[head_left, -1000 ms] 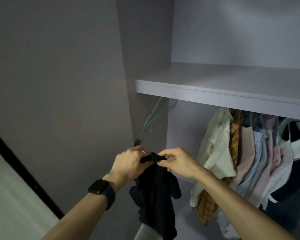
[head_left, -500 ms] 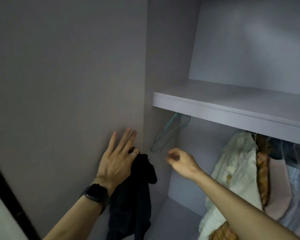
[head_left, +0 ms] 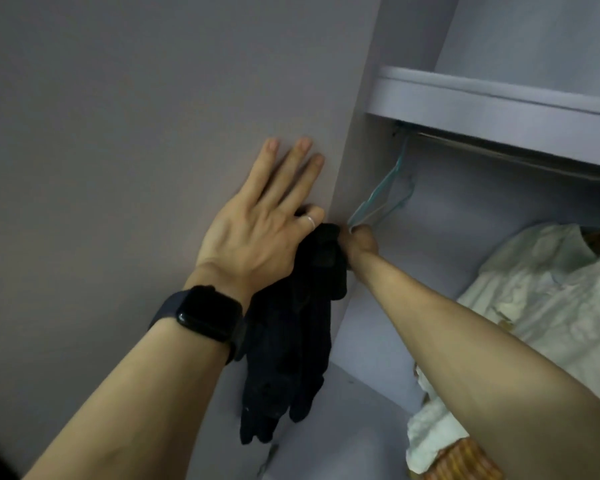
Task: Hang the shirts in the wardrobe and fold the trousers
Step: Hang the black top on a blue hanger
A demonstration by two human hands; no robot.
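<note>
Dark shirt [head_left: 288,341]: dangles bunched against wardrobe side panel [head_left: 153,133], pinched only under curled little finger of left hand [head_left: 257,230], other fingers flat on panel. Could slip and drop if that pinch eases. Right hand [head_left: 361,244] at teal hanger [head_left: 381,199] corner, grip hidden behind cloth; a careless tug could unhook hanger from rail [head_left: 499,147]

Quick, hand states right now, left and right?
Left hand: pinching the shirt, other fingers straight on the panel.
Right hand: closed on the hanger.

R hand [head_left: 359,242] reached fwd, now grips teal hanger [head_left: 381,199].
</note>
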